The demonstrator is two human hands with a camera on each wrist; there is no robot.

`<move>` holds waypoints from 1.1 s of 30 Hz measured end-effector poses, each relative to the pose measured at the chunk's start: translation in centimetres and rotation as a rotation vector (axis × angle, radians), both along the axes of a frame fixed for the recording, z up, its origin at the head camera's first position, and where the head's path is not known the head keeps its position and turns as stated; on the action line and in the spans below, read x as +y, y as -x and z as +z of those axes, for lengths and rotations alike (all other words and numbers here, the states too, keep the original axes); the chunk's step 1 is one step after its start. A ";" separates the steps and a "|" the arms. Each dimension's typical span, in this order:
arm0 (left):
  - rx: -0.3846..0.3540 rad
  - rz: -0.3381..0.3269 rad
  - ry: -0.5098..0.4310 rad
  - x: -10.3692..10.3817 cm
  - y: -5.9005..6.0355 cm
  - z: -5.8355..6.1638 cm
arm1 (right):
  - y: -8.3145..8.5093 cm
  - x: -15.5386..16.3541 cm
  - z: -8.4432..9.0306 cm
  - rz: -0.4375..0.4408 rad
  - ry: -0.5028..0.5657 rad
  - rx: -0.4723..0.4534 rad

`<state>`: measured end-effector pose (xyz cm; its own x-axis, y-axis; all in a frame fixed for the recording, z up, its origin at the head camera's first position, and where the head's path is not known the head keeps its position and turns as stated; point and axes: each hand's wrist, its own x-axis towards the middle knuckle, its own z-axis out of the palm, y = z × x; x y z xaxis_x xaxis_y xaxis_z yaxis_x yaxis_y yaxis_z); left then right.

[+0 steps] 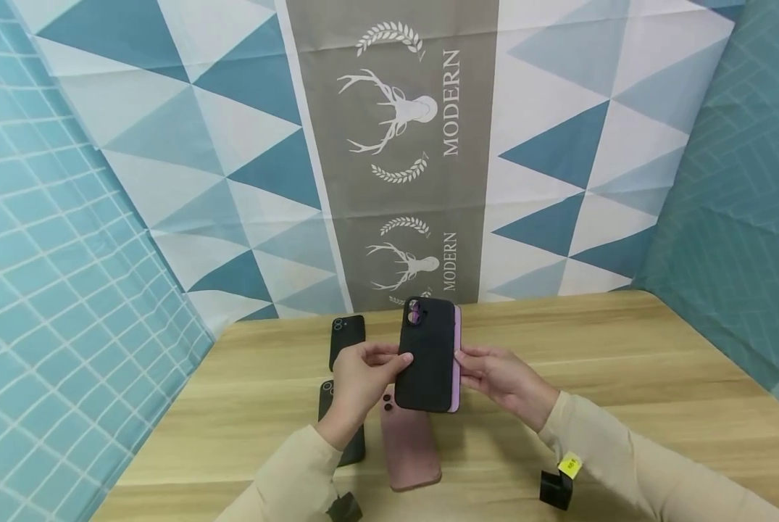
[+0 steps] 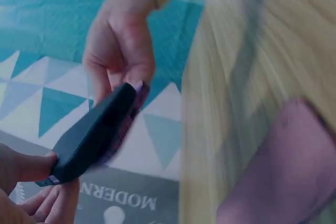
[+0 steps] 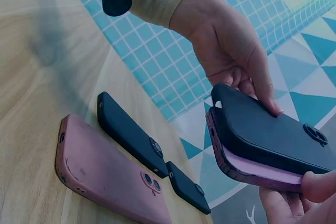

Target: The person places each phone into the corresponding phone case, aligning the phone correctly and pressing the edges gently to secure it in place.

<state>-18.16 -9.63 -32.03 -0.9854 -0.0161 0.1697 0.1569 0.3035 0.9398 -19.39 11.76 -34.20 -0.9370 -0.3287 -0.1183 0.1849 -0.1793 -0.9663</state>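
Note:
Both hands hold up a purple phone (image 1: 456, 359) with a black case (image 1: 427, 355) lying partly on its back, above the wooden table (image 1: 624, 377). My left hand (image 1: 361, 380) grips the case's left edge, thumb on its back. My right hand (image 1: 501, 377) grips the phone's right edge. In the right wrist view the black case (image 3: 273, 137) sits loosely on the purple phone (image 3: 252, 169), lifted at one end. The left wrist view shows the black case (image 2: 94, 135) edge-on between left hand (image 2: 31, 182) and right hand (image 2: 118, 45).
A pink phone (image 1: 410, 449) lies face down on the table below the hands. Two black cased phones (image 1: 346, 337) (image 1: 353, 442) lie to its left. A small black object with a yellow tag (image 1: 559, 482) stands near the right sleeve. Patterned cloth walls surround the table.

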 end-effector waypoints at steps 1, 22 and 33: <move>0.040 0.011 0.047 -0.1 -0.1 0.0 | -0.1 -0.1 0.0 -0.004 0.003 -0.005; 0.035 -0.005 0.109 -1.3 -0.3 -0.1 | -0.2 -1.2 1.4 0.037 -0.106 0.072; 0.009 -0.056 0.066 -2.7 -1.2 -0.6 | -1.5 -2.7 0.8 -0.033 -0.180 0.184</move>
